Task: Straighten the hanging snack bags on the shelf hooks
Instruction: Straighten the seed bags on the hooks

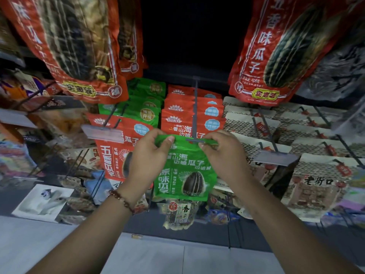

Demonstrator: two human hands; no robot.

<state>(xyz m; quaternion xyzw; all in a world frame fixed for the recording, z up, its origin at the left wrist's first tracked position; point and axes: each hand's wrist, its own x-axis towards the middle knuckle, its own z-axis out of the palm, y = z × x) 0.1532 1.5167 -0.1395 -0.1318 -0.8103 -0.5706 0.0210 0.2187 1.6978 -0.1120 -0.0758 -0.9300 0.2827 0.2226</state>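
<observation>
A green sunflower-seed snack bag (184,171) hangs in the middle of the view, at the front tip of a dark metal hook (196,107). My left hand (150,155) pinches the bag's top left corner between thumb and fingers. My right hand (221,153) pinches the top right edge, beside the hook's tip. Behind the green bag, a row of red bags (183,115) hangs on the same hook. More green bags (147,107) and a red bag (112,155) hang on the hook to the left.
Large red seed bags hang overhead at left (79,46) and right (280,50). Beige bags (308,175) fill hooks at right. Grey price-tag holders (103,133) (275,158) jut out on either side. Pale floor tiles (158,258) lie below.
</observation>
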